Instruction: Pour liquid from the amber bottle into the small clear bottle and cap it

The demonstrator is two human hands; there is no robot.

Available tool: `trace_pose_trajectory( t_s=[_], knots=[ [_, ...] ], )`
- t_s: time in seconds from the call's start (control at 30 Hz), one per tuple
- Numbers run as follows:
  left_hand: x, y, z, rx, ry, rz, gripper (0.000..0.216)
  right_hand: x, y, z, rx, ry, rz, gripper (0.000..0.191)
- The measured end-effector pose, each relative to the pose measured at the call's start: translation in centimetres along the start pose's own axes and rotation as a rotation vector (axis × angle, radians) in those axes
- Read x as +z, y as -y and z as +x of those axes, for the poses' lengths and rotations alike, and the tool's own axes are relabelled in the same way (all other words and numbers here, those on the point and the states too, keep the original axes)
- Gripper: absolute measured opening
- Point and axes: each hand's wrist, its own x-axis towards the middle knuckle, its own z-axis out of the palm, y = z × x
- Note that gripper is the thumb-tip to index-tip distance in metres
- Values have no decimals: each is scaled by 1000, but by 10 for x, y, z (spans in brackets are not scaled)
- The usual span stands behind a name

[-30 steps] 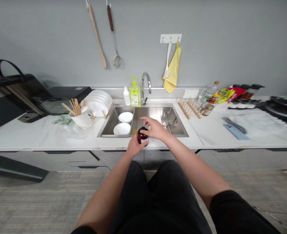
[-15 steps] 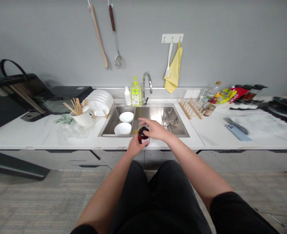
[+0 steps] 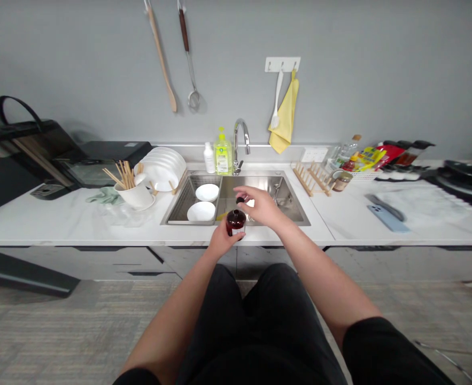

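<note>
Grip of the right hand (image 3: 263, 207) pinches a small dark cap (image 3: 240, 200) at mid-frame, lifted clear of the dark brown bottle (image 3: 236, 218); the left grip (image 3: 221, 239) clasps that bottle, roughly upright, just below the frame's centre, in front of the sink (image 3: 255, 184). Uncapping looks like the step in hand; the next move seems to call for a steady bottle and the cap kept off its bare neck. Farther out, white bowls (image 3: 201, 212) sit left of centre and a blue phone (image 3: 387, 218) lies on the table (image 3: 99, 232) at right.

The bottle (image 3: 236, 218) is before the sink (image 3: 255, 184).
</note>
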Motion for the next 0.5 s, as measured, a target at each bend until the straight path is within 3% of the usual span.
trace_pose_trajectory(
  t_s=[0.13, 0.3, 0.4, 0.5],
  knots=[
    [0, -4, 1, -24, -18, -27, 81, -35, -53, -22, 174, -301, 126, 41],
    [0, -7, 1, -44, -40, -22, 79, -92, -140, -103, 548, -719, 135, 45],
    [0, -6, 0, -41, -47, -4, 76, -120, -176, -157, 697, -855, 74, 47],
    [0, -5, 0, -36, -50, 9, 73, -142, -200, -191, 751, -830, -29, 51]
  ],
)
